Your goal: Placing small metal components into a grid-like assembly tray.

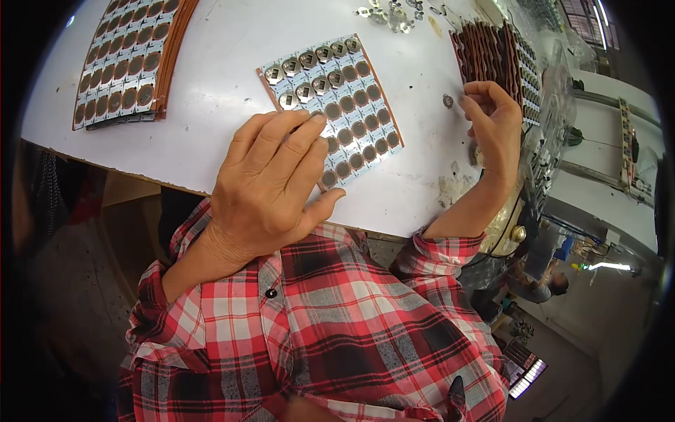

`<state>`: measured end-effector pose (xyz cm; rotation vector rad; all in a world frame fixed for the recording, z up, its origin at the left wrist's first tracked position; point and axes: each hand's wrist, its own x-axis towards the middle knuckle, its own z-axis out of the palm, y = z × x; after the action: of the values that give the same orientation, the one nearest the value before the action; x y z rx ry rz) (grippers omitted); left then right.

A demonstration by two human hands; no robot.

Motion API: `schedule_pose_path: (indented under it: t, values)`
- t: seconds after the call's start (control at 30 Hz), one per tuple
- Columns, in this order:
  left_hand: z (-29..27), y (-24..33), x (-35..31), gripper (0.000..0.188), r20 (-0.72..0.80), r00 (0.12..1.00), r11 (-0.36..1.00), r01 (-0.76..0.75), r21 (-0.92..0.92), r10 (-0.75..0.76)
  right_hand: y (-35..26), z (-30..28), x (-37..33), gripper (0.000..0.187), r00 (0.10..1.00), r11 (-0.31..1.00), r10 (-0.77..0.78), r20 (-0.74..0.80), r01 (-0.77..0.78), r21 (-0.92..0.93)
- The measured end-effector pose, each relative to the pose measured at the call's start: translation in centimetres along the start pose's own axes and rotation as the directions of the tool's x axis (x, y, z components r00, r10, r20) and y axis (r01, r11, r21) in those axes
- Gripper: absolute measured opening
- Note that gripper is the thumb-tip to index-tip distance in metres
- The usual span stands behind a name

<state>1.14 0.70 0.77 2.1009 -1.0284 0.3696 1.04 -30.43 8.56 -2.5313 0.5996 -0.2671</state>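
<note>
A flat circuit board panel [361, 111] with rows of round dark pads lies tilted on the white table. Shiny round metal clips [307, 59] sit along its far row and on part of the second row. My left hand [271, 179] rests over the panel's near left side, fingers stretched out and fingertips on the board. Its palm hides that corner. To the right of the panel, my right hand [498, 126] is above the table, its fingers bent, with a small gap between thumb and index finger. Beside those fingertips lies a small round metal piece [448, 101].
A stack of similar panels [126, 63] stands at the far left of the white table [204, 77]. Loose metal clips [394, 15] lie scattered at the back. More panels [492, 60] are stacked on edge at the right, near clear plastic bags [555, 91]. Another person [538, 281] sits farther off.
</note>
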Motion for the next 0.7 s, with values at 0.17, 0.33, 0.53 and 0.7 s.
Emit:
schedule_pose_path:
  t: [0.17,0.33,0.53,0.7]
  values:
    - [0.0,0.0,0.1,0.052,-0.020,1.000,1.000,-0.006,0.005,0.006,-1.4,0.2,-0.4,0.024,0.995,0.992,0.091,0.047,-0.086,-0.096]
    - [0.0,0.1,0.1,0.050,-0.033,0.999,1.000,-0.003,-0.002,0.003,-0.4,0.3,-0.6,0.025,0.998,0.963,0.010,0.054,0.005,-0.268]
    - [0.2,0.1,-0.1,0.052,-0.035,0.999,0.999,0.009,-0.032,-0.010,0.4,1.4,0.0,0.012,0.990,0.966,-0.017,0.141,0.052,-0.253]
    - [0.2,-0.1,-0.1,0.053,-0.034,0.999,0.999,0.005,-0.050,-0.006,-3.1,4.0,-1.0,0.011,0.984,0.868,-0.075,0.163,-0.016,0.496]
